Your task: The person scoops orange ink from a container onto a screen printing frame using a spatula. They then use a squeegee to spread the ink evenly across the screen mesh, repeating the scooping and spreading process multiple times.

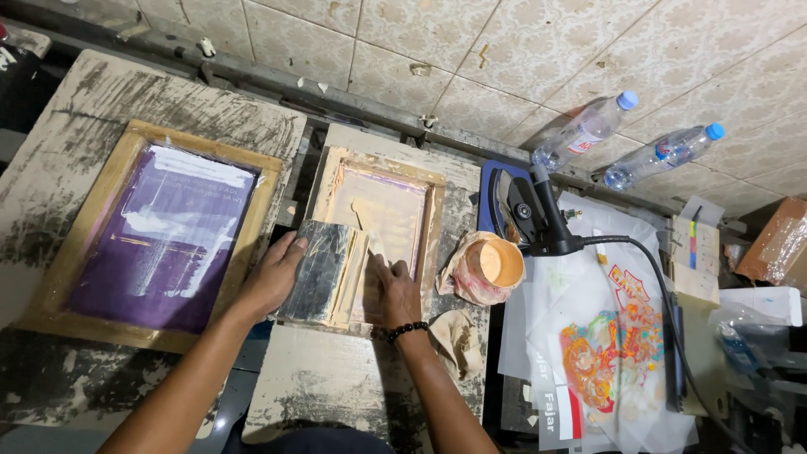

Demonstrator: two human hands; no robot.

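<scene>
Both hands are down on a wide, paint-crusted squeegee with a dark grey blade block and a cream-smeared edge (324, 273), which lies across the lower part of a small wooden-framed printing screen coated in pale cream ink (380, 214). The left hand (273, 276) grips the squeegee's left end, fingers curled over the top and the thumb tucked against the side. The right hand (395, 290), with a bracelet of black beads (402, 331) at the wrist, presses on the squeegee's right end; its fingers lie flat and close together on the screen frame, though I cannot quite see whether the thumb hooks under the blade. The small screen rests on a worn, whitewashed wooden board (328, 382). To the left, on its own scuffed board and well apart from the hands, sits a larger wooden-framed screen with a purple mesh streaked white (164, 235). Just right of the small screen stands an open pot of peach-coloured ink wrapped in stained plastic (492, 265), with a crumpled cream rag (458, 340) near the right forearm. Further right lie a dark handheld heat tool with a black cable (538, 220), sheets of clear film printed in red and orange (605, 336), and two clear plastic bottles with blue caps (626, 143) on the tiled floor.
</scene>
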